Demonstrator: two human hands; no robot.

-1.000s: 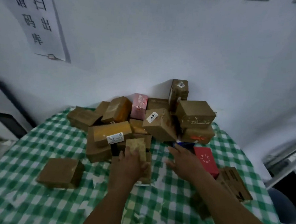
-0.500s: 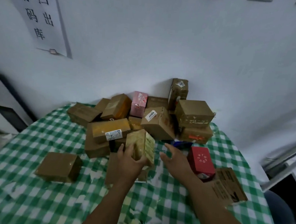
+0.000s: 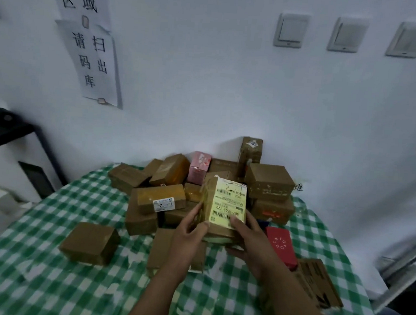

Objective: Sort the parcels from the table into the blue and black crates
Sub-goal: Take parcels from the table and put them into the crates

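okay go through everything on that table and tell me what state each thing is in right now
Labelled parcel: lifted, label facing camera.
Left hand: gripping its left edge.
Right hand: gripping its right edge.
Red box: lying flat on the tablecloth.
Pink box: upright in the pile.

Brown taped parcel (image 3: 223, 207) held up between left hand (image 3: 192, 232) and right hand (image 3: 250, 236), tilted so its pale yellow shipping label with barcodes and handwritten marks faces the camera, print upside down. Heap of brown cardboard parcels (image 3: 269, 181) right behind the hands, against the wall, with a pink box (image 3: 199, 167) among them. Red box (image 3: 280, 246) just right of right hand. Lone brown parcel (image 3: 90, 242) flat, well left of left hand. Flat printed carton (image 3: 316, 280) right of right forearm.
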